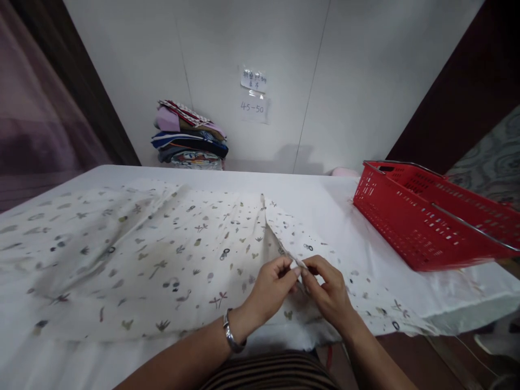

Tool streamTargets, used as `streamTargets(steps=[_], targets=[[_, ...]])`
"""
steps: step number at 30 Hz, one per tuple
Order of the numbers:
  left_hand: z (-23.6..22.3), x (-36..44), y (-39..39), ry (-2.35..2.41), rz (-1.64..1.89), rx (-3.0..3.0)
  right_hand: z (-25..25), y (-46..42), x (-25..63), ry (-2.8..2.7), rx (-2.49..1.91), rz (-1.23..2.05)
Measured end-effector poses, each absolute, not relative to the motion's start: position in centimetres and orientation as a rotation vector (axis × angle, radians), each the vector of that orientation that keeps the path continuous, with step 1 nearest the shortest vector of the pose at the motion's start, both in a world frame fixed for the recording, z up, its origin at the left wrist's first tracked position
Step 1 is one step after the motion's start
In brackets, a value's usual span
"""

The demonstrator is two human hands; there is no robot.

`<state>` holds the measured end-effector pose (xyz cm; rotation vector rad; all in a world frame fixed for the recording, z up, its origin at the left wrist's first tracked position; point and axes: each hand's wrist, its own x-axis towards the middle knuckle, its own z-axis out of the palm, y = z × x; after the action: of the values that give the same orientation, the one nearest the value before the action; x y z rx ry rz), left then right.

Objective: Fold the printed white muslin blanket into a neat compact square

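Observation:
A cream cloth (190, 271) printed with small palms, birds and leaves lies spread over the table, wrinkled toward its left side. Near its right part, an edge of it is lifted into a raised ridge that runs away from me. My left hand (273, 287) pinches this edge between thumb and fingers. Close beside it, my right hand (327, 284) pinches the same edge, the fingertips of both almost meeting. A silver bracelet (233, 331) circles my left wrist. What exactly lies between the fingertips is partly hidden.
A red plastic basket (422, 222) with metal handles stands at the right of the white table (325, 195). Folded fabrics (190, 135) are piled at the back left, against the wall. Paper notes (254, 97) hang on the wall.

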<state>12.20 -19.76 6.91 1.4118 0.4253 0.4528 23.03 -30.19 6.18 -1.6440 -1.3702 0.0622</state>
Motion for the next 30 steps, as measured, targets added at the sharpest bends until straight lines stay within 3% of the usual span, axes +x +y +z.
streamTargets(steps=[15, 22, 30], targets=[[6.5, 11.6, -19.5, 0.307, 0.493, 1.462, 6.0, -30.4, 22.5, -1.474, -1.659, -0.070], [5.6, 13.3, -17.0, 0.412, 0.632, 1.851, 7.4, -31.5, 25.0, -1.130, -1.623, 0.126], [4.4, 18.8, -11.0, 0.295, 0.825, 2.329, 11.1, -33.3, 27.8, -1.085, -1.614, -0.035]])
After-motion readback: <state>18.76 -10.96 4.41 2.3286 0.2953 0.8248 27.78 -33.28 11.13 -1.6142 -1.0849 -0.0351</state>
